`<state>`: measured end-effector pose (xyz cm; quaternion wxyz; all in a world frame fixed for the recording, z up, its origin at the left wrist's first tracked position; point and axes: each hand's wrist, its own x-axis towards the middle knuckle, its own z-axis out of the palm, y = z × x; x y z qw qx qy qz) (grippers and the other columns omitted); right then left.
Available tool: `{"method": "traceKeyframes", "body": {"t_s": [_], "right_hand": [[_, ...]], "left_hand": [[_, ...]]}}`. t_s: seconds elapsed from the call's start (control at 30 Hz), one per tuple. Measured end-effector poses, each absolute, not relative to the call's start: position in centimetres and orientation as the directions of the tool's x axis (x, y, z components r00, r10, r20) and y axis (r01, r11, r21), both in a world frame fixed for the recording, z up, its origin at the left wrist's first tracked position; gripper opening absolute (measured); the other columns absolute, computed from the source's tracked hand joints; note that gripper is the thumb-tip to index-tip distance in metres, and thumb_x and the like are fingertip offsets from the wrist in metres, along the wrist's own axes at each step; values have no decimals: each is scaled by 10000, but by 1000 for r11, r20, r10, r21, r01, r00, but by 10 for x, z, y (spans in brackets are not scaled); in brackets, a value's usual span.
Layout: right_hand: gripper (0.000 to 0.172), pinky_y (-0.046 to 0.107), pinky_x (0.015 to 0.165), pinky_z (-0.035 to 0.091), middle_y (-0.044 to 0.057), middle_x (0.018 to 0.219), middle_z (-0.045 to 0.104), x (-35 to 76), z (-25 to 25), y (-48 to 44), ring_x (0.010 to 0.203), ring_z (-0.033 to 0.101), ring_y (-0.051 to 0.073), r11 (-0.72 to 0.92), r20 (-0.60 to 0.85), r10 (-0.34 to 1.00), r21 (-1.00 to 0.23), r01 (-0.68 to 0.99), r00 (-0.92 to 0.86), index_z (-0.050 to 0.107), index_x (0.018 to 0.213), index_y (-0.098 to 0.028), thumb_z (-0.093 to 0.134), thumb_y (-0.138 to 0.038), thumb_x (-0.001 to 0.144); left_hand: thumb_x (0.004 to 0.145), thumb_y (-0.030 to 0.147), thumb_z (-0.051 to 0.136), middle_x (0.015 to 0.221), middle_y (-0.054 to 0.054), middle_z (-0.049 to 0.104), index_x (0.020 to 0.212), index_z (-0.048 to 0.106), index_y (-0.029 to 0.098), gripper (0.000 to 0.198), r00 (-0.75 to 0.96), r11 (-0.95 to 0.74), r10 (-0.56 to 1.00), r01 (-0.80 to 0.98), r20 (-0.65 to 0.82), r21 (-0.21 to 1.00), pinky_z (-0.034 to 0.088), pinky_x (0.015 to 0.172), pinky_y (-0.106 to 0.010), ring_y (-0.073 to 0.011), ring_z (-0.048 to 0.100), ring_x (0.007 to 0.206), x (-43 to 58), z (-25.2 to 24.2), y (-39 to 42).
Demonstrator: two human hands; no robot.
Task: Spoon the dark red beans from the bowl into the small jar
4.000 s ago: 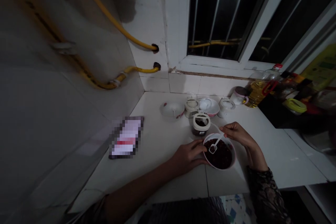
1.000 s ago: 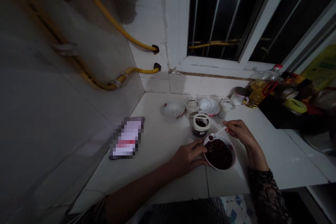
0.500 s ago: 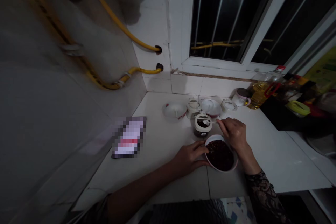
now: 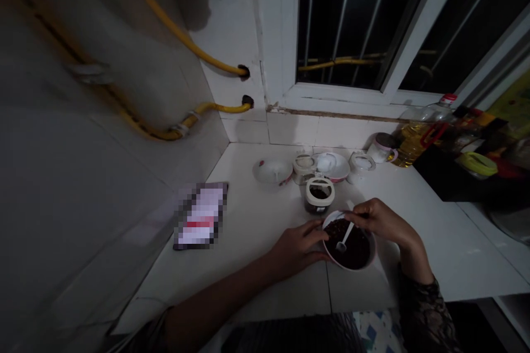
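My left hand (image 4: 301, 247) grips the left rim of a white bowl (image 4: 373, 256), its fingers closed on the edge. Dark reddish-brown flakes or powder (image 4: 355, 251) fill much of the bowl. Between the fingers of my right hand (image 4: 379, 219) is a small white spoon (image 4: 349, 231), tilted with its head down at the dark contents. Just behind the bowl stands a small jar (image 4: 318, 204) with a white rim, its opening showing similar dark contents.
Along the back wall stand a shallow bowl (image 4: 271, 174), a clear jar (image 4: 304, 165), a dish (image 4: 338, 168), another jar (image 4: 361, 164) and a dark-lidded mug (image 4: 381, 149). An oil bottle (image 4: 409, 140) is at right. A blurred phone-like object (image 4: 201, 215) lies left.
My right hand has brought the spoon from the dark jar down and over into the bowl. My left hand keeps its place on the rim.
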<state>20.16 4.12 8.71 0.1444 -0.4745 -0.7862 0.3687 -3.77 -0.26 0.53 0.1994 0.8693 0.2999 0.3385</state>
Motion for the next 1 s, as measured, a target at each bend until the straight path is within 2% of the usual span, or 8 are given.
{"method": "traceKeyframes", "body": {"t_s": [0.1,0.27,0.53,0.77,1.0], "right_hand": [[507,202,442,242,-37,513,342,198,84,40,497,298,78,254,-163,840,-725,640,-518,542,561,-144,494,-569,832],[536,206,435,255,-41,478,366,204,82,44,467,301,72,193,-189,859,-742,642,-477,539,537,-144,517,-615,793],[563,216,456,237,-57,472,334,208,82,51,474,271,64,118,-217,862,-792,599,-458,520,522,-144,547,-666,732],[557,221,439,167,-75,463,259,213,77,55,461,204,54,87,-233,865,-803,590,-445,486,521,-155,550,-667,730],[560,226,406,139,-83,417,295,211,84,54,396,210,42,7,-258,876,-838,545,-407,482,513,-166,561,-686,703]], "left_hand": [[875,457,572,1251,-120,564,1091,579,200,336,594,-745,653,392,470,541,526,898,-318,-217,602,1119,-37,5,-2],[879,483,550,1219,-116,580,1066,584,199,341,586,-752,648,394,486,528,539,874,-306,-213,619,1091,-37,7,-2],[895,483,521,1213,-128,582,1052,581,183,344,574,-767,633,373,520,522,542,866,-314,-219,617,1090,-37,7,-2],[889,471,541,1218,-123,578,1074,574,188,340,584,-771,626,362,518,523,537,876,-312,-214,615,1094,-37,7,-2],[892,496,516,1215,-125,578,1066,575,184,362,575,-770,627,358,526,528,546,861,-307,-219,625,1080,-38,6,-2]]}}
